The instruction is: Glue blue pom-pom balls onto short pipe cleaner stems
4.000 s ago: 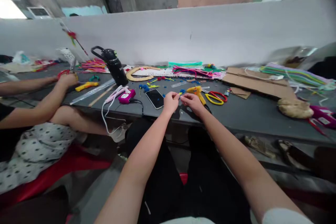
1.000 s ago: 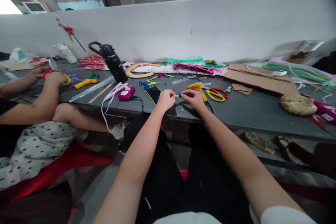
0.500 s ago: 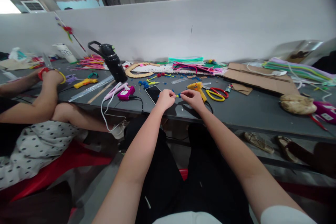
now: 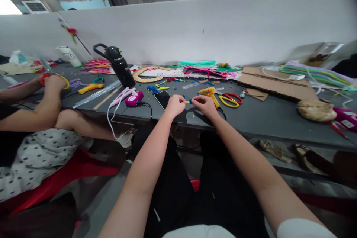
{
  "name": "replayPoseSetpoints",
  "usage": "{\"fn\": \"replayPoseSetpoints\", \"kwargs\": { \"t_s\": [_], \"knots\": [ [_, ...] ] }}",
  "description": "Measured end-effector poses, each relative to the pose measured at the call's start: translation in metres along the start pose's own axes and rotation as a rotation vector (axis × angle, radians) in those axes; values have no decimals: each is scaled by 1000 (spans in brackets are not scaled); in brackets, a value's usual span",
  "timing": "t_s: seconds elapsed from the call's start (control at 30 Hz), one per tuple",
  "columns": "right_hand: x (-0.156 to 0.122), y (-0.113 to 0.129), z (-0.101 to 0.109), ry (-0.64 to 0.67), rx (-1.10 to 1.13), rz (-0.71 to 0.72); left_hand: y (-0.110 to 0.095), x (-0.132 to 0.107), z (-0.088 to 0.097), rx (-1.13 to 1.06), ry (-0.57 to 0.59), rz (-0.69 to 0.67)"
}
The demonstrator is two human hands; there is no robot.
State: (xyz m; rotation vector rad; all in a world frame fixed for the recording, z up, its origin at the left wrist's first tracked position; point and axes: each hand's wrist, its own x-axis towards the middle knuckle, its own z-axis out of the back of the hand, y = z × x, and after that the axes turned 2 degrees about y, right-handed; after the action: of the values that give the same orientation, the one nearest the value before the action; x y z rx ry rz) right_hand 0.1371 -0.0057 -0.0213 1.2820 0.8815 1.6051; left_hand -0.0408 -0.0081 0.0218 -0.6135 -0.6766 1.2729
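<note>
Holding a yellow-and-blue pipe cleaner piece [image 4: 189,101] just right of the smartphone [image 4: 163,99], left hand [image 4: 175,105] and right hand [image 4: 205,105] each pinching one end in tight fingertips (only a sliver showing between). Lying farther right of the smartphone: yellow glue gun [image 4: 209,93], then red-and-yellow scissors [image 4: 230,100].

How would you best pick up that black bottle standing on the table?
By the loop handle on its lid, coming from above and the left: the black bottle stands upright and the loop juts out that way, clear of the pink gadget near its base. Left hand and right hand pinch a small piece.
</note>
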Motion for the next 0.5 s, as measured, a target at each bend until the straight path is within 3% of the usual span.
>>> {"fn": "replayPoseSetpoints", "kwargs": {
  "t_s": [0.13,0.3,0.5],
  "knots": [
    [-3,0,0,-27,-68,49,10,7,19,-36,-116,31],
    [8,4,3,26,-400,151,30,18,40,-145,-335,123],
    [47,6,-17,249,-671,83,32,17,38,-198,-295,136]
  ]
}}
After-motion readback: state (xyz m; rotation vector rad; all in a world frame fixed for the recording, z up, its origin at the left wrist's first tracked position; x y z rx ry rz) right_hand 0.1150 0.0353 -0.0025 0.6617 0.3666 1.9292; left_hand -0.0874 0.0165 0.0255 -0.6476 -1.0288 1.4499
